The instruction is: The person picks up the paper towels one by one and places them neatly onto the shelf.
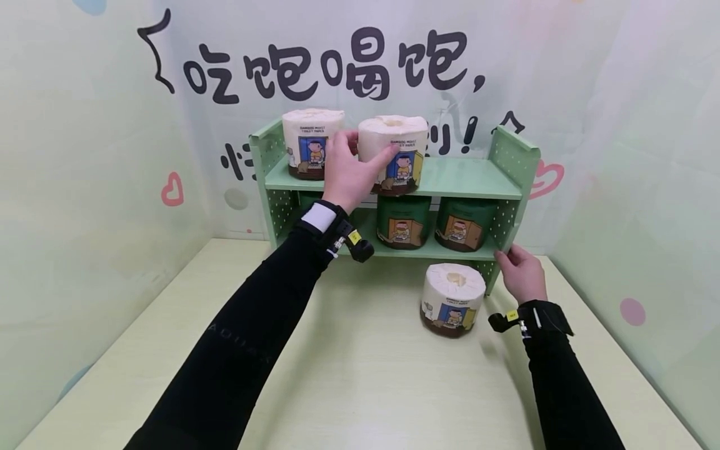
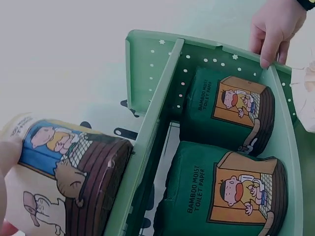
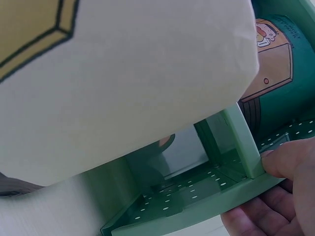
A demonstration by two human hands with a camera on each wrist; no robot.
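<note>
My left hand (image 1: 351, 165) grips a white wrapped toilet paper roll (image 1: 388, 134) at the front edge of the green shelf's (image 1: 467, 178) upper board. The thumb lies across the roll's front. Left of it, another white roll (image 1: 309, 125) stands on the same board, partly behind the hand. With my right hand (image 1: 523, 272) I hold the shelf's right side panel near the lower board; in the right wrist view the thumb (image 3: 283, 160) presses its edge and the fingers curl underneath. A third white roll (image 1: 454, 297) stands on the table, left of the right hand.
Green-wrapped rolls (image 1: 402, 222) stand on the lower board, one mostly hidden behind the left wrist. The shelf stands at the back of the pale table (image 1: 360, 375), against a printed wall (image 1: 112, 156). Side walls border the table left and right.
</note>
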